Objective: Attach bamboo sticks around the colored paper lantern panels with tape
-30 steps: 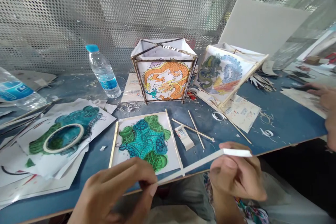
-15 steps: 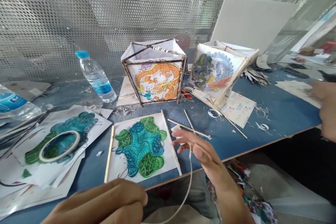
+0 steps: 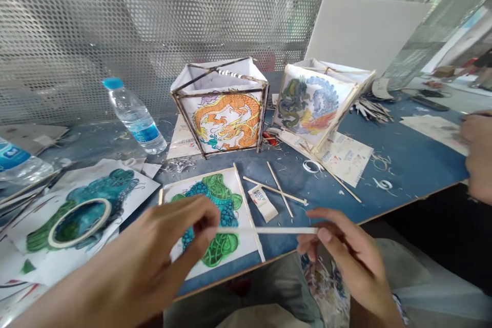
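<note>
Shifted since half a second ago: right hand (image 3: 355,259), drawn back from above the printed card scrap (image 3: 263,204); narrow white strip (image 3: 265,231), then a slack curve, now straight.

- Right hand: grip clamped, thumb and finger on the strip's right end.
- Left hand (image 3: 169,246): grip pinched on the strip's left end, somewhat blurred; hand above the painted sheet.
- Strip: roughly level, between the hands, crossing in front of the sheet.
- Painted sheet (image 3: 221,251), green and blue: flat on the desk (image 3: 407,184), thin wooden strip (image 3: 248,210) along its right edge.
- Two thin sticks (image 3: 277,189), crossed, beside the card scrap.
- Orange-dragon lantern (image 3: 230,118), dark frame, upright; second lantern (image 3: 315,105), pale frame, tilted, to its right.
- Water bottle (image 3: 138,123), blue cap, left of the lanterns.
- Tape roll (image 3: 52,236): on painted papers, far left.
</note>
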`<state>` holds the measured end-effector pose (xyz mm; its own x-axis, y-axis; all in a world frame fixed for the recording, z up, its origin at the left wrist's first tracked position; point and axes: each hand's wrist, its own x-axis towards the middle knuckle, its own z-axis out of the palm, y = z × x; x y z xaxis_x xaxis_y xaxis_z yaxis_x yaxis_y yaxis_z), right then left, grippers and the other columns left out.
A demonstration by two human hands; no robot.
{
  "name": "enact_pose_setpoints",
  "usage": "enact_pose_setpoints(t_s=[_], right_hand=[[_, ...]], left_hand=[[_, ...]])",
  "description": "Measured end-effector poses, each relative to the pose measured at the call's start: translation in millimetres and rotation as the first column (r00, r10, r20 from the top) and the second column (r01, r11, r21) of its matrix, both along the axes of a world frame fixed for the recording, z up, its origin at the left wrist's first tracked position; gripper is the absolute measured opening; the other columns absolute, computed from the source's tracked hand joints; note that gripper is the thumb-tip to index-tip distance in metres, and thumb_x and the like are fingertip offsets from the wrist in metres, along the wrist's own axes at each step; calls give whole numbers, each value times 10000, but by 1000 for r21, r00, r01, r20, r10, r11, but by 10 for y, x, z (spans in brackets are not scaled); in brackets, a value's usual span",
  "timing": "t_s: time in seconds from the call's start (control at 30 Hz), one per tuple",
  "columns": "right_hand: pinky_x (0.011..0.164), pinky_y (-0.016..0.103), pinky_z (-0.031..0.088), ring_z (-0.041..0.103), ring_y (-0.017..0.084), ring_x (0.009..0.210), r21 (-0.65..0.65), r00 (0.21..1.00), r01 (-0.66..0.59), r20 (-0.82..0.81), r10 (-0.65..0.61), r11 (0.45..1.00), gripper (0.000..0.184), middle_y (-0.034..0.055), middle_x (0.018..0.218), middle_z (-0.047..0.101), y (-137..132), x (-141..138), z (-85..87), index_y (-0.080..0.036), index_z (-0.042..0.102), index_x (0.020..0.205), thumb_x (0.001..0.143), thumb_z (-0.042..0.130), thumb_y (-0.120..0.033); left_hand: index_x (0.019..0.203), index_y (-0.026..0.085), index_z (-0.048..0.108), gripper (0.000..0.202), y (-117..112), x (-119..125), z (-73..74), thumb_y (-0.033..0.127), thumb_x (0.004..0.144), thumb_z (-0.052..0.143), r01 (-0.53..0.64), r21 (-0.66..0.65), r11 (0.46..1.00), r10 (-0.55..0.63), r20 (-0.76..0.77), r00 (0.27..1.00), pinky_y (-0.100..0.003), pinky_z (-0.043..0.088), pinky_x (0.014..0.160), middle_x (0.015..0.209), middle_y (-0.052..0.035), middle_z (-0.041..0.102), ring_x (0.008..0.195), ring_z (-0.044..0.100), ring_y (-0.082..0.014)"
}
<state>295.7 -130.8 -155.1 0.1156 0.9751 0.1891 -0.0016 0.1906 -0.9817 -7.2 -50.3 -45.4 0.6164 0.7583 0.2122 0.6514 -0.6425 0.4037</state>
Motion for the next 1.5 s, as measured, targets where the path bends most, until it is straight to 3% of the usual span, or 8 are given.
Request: enact_pose_setpoints(t_s=[0.07, 0.17, 0.27, 0.37, 0.53, 0.93, 1.13, 1.5], right_hand=[[611, 276, 617, 752, 203, 693, -58, 990, 92, 108, -86, 994, 187, 71, 893, 795, 46, 82, 31, -236, 618, 1163, 1017, 611, -354], [623, 274, 612, 777, 226, 779, -81, 939, 195, 301, -163, 977, 200, 93, 979, 791, 264, 188, 77, -232, 580, 1040, 1016, 597, -430], [532, 266, 556, 758, 216, 683, -92, 863, 275, 463, -204, 957, 267, 87, 907, 776, 525, 270, 100, -223, 588, 983, 1024, 535, -482], [507, 270, 485, 687, 187, 558, -113, 805, 328, 552, -215, 938, 258, 43, 755, 736, 668, 319, 74, -218, 630, 925, 1004, 547, -449], [579, 278, 437, 630, 170, 578, -154, 778, 342, 599, -187, 927, 174, -7, 670, 674, 641, 315, -39, -230, 641, 860, 956, 564, -353], [574, 276, 410, 588, 160, 542, -238, 787, 342, 601, -139, 909, 117, -58, 637, 658, 623, 240, -132, -255, 550, 1032, 967, 558, -352], [583, 268, 410, 602, 155, 565, -246, 785, 335, 607, -125, 909, 93, -47, 657, 670, 613, 222, -113, -250, 557, 980, 964, 556, -342], [624, 269, 367, 595, 146, 611, -258, 738, 320, 671, -69, 912, 40, -62, 672, 664, 681, 264, -86, -254, 559, 885, 924, 569, -255]], left_hand=[[882, 249, 600, 248, 344, 165, 30, 364, 1045, 453, 44, -154, 987, -49, -30, 998, -229, 449, 584, 748, 42, 667, 623, 581, -112], [875, 219, 597, 255, 842, 467, -62, 356, 1026, 444, 47, -202, 978, -66, -88, 994, -276, 421, 619, 740, 24, 638, 660, 561, -136], [883, 195, 610, 230, 1198, 710, -293, 299, 1027, 463, 35, -211, 977, -65, -138, 988, -286, 439, 639, 712, 26, 616, 651, 567, -139], [959, 161, 649, 226, 1364, 814, -563, 334, 1043, 529, 24, -215, 976, -68, -201, 977, -332, 535, 746, 825, -1, 666, 752, 643, -156], [1089, 148, 673, 267, 1376, 825, -844, 399, 1010, 624, 13, -213, 977, -82, -319, 944, -394, 598, 829, 1010, -47, 711, 877, 695, -181], [1049, 158, 653, 222, 1377, 800, -942, 356, 1041, 555, 46, -155, 987, -109, -425, 898, -365, 556, 790, 923, -23, 680, 783, 649, -163], [948, 190, 594, 254, 1359, 811, -889, 273, 1064, 384, 45, -166, 985, -111, -411, 905, -337, 454, 721, 895, -50, 690, 766, 647, -191], [896, 227, 538, 235, 1239, 851, -742, 284, 1029, 353, -14, -145, 989, -50, -428, 903, -341, 342, 655, 877, -42, 701, 740, 644, -223]])
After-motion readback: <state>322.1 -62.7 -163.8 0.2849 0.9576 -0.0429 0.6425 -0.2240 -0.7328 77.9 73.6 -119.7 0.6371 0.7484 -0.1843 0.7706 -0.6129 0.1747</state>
